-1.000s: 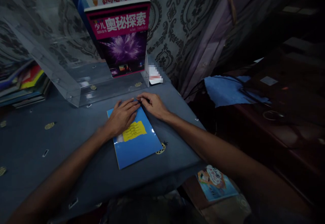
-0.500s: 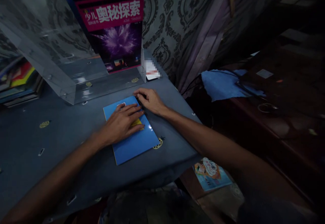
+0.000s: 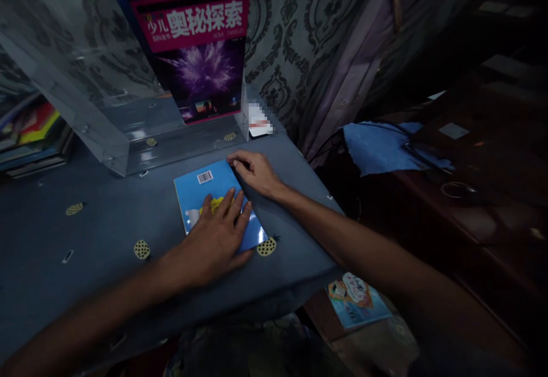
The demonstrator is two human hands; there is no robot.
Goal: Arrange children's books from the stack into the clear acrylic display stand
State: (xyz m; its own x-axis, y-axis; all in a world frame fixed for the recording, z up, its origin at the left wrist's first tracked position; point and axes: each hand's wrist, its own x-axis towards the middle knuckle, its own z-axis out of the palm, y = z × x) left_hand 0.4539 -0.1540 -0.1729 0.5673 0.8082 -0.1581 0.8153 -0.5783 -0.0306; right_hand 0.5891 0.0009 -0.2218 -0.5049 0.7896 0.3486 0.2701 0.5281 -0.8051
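Note:
A thin blue book (image 3: 188,186) lies flat on the cloth-covered table, its barcode and a yellow patch facing up. Across its lower part rests my left hand (image 3: 218,237), palm down with the fingers spread. The lower left of the cover is hidden under that hand. My right hand (image 3: 254,174) is at the far right corner of the same book, fingers curled together against its edge; the fingertips are partly hidden.
Behind the book stands a clear acrylic rack (image 3: 124,157) holding an upright purple-and-pink book (image 3: 205,69). A stack of books (image 3: 34,137) is at the left. Below the table's right edge (image 3: 312,166) lies another book (image 3: 357,300); a blue cloth (image 3: 377,146) is farther right.
My left hand has slid toward me down the cover and spread its fingers, uncovering the barcode. My right hand has stayed at the book's far right corner.

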